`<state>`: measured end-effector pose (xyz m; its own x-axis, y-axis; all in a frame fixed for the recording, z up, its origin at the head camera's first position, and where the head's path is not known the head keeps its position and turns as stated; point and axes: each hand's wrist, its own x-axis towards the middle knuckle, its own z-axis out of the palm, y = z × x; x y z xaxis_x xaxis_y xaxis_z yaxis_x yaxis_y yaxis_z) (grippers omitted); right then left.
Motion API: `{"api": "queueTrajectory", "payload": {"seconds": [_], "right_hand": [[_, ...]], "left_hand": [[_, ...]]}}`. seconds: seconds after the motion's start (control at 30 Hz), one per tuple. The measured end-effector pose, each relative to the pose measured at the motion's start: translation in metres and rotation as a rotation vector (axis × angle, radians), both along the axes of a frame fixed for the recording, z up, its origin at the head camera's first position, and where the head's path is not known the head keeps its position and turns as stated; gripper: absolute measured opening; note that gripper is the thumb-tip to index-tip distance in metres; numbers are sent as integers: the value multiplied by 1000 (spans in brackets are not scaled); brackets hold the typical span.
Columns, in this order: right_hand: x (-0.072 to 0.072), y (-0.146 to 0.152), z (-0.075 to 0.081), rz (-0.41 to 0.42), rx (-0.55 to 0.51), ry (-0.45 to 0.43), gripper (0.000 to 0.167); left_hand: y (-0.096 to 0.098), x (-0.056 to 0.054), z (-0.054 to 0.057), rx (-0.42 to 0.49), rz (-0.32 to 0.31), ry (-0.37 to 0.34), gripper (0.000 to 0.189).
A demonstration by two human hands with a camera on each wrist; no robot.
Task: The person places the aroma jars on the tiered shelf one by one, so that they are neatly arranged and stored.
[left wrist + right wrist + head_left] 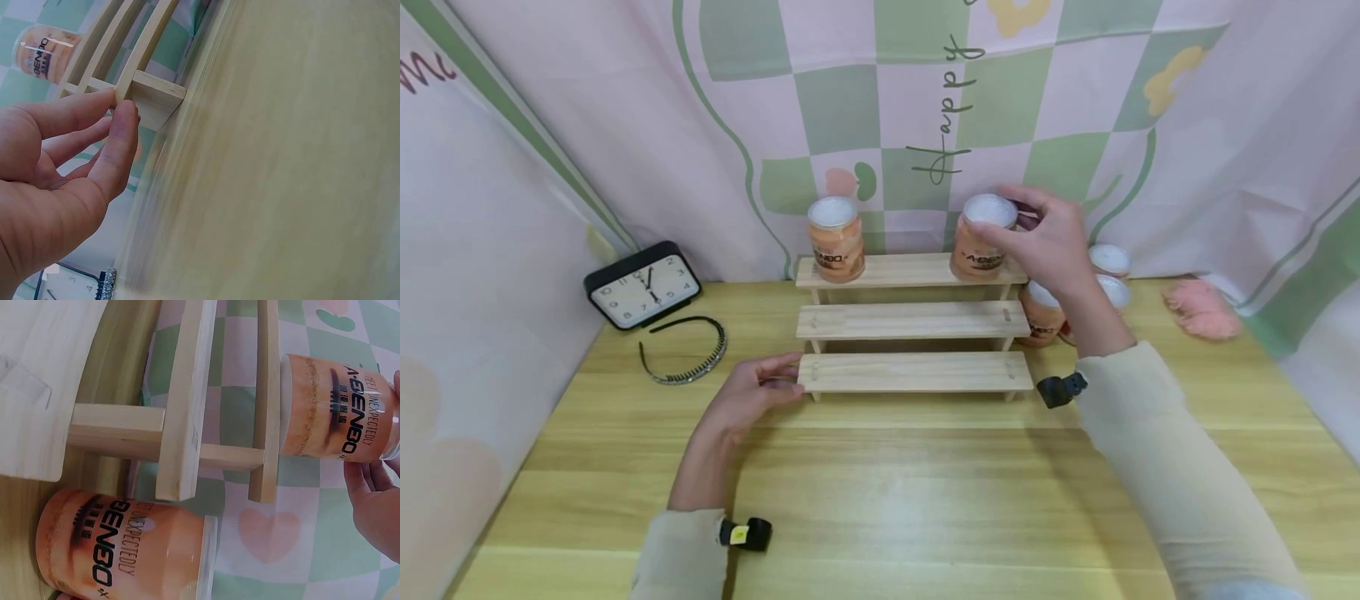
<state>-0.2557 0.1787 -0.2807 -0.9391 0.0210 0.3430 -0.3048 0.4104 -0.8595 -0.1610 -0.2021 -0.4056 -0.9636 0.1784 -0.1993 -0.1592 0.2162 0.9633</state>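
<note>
A three-step wooden display rack stands near the back of the table. My left hand pinches the left end of its lowest board between thumb and fingers. On the right part of the top board is an orange jar with a whitish lid and dark lettering. My right hand holds this jar around its upper part, thumb in front and fingers behind. In the right wrist view its base is right at the top board. A second jar like it stands upright at the top board's left end.
Several more orange jars stand on the table right of the rack, partly hidden by my right arm. A pink fluffy item lies farther right. On the left are a black-framed clock and a dark headband. A checkered curtain hangs behind.
</note>
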Motion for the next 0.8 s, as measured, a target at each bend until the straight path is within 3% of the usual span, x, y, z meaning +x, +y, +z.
{"api": "queueTrajectory", "payload": {"seconds": [0.53, 0.8], "right_hand": [[-10, -4, -1, 40, -30, -54, 65], [-11, -3, -2, 62, -34, -41, 68]], "left_hand": [[1, -1, -2, -19, 12, -6, 59], [2, 0, -1, -25, 12, -13, 60]]}}
